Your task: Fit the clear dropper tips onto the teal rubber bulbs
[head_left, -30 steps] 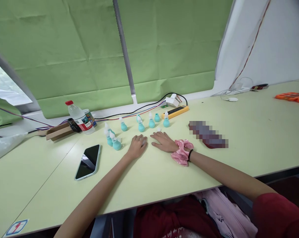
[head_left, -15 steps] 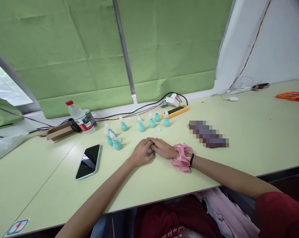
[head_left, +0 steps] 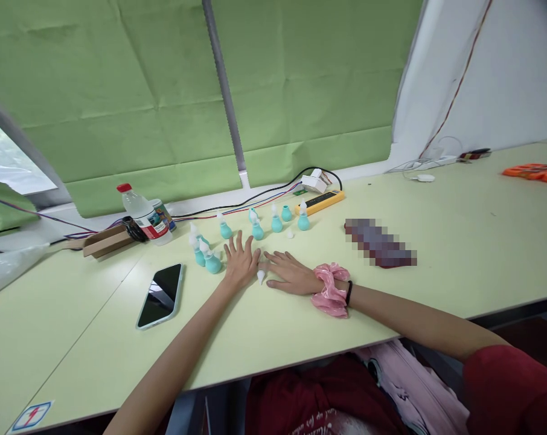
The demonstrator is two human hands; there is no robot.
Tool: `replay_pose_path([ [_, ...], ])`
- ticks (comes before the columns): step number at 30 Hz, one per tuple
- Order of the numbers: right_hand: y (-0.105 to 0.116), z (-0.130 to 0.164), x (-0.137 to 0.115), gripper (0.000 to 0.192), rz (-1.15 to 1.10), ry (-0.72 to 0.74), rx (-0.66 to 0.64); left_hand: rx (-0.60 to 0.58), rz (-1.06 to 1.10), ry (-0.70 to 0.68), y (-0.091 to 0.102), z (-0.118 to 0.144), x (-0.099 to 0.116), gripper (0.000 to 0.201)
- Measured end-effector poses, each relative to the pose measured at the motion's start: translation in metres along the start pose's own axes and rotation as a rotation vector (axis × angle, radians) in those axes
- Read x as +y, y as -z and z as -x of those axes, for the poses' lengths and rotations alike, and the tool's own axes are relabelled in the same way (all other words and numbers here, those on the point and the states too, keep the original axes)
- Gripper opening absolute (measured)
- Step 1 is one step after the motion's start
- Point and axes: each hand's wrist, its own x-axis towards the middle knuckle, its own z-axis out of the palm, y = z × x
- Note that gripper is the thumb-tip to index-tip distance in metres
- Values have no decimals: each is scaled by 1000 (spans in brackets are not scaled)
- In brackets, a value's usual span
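My left hand (head_left: pixel 241 264) lies flat on the table with its fingers spread, just right of a teal squeeze bulb with a white nozzle (head_left: pixel 212 261). My right hand (head_left: pixel 294 273) rests palm down with fingers stretched out, a pink scrunchie (head_left: pixel 332 290) on its wrist. Between the hands lies a loose white nozzle (head_left: pixel 261 277); the right fingertips are at its upper end, and I cannot tell whether they touch it. Several more teal bulbs with white nozzles (head_left: pixel 257 229) stand beyond the hands. One teal bulb (head_left: pixel 287 212) has no nozzle. Another small white piece (head_left: pixel 290 234) lies near them.
A phone (head_left: pixel 160 296) lies at the left, behind it a red-capped bottle (head_left: pixel 144 216) and a cardboard tray (head_left: pixel 108 240). Toward the wall are a yellow-edged power strip (head_left: pixel 321 202) and cables. A blurred-out dark red object (head_left: pixel 380 243) lies at the right.
My hands were together over a small white piece. They have come apart: the left moved left and spread its fingers, uncovering the white nozzle on the table.
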Motion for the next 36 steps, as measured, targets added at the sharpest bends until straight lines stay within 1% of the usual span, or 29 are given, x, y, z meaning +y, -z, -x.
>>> replay_pose_path([
  [2,1,0,-1,41,44,21,-4,-21,-45,163,-8,-3,-4,51],
  [4,2,-1,-2,35,66,34,23,-50,-76,248,-13,-5,-8,55],
  [6,1,-3,-1,31,70,33,56,-59,-104,266,-16,-7,-9,56],
  [10,-1,-5,3,30,48,2,89,-77,-152,255,-15,-11,-11,53],
  [13,1,-4,2,34,22,-24,136,-76,-179,296,-15,-15,-13,54],
  [15,3,-2,-1,41,17,12,127,-103,-159,297,-15,-16,-12,51],
  [17,5,-1,-4,45,38,68,67,-135,-118,252,-14,-15,-9,44],
  [19,6,-1,-5,42,58,100,15,-154,-81,183,-13,-13,-4,36],
  [20,7,-1,-5,40,58,103,9,-158,-67,143,-12,-11,-2,34],
  [22,7,-2,-5,36,41,101,29,-177,-34,47,-7,-9,2,34],
  [25,5,-4,-2,32,19,85,73,-211,36,-125,3,-8,2,43],
  [27,4,-4,-1,30,12,59,90,-182,112,-223,11,-7,-1,47],
  [28,3,-5,-1,30,8,44,99,-153,142,-245,14,-6,-3,46],
  [29,3,-5,-1,30,3,28,112,-122,155,-231,16,-3,-5,45],
  [30,3,-4,0,32,-2,13,128,-97,146,-178,18,0,-6,42],
  [32,2,-4,0,40,-4,-10,148,-106,79,-3,16,10,-7,43],
  [34,2,-4,1,48,8,-19,134,-188,28,123,10,21,-6,57],
  [36,1,-4,2,49,32,-17,95,-271,31,139,2,28,-3,63],
])
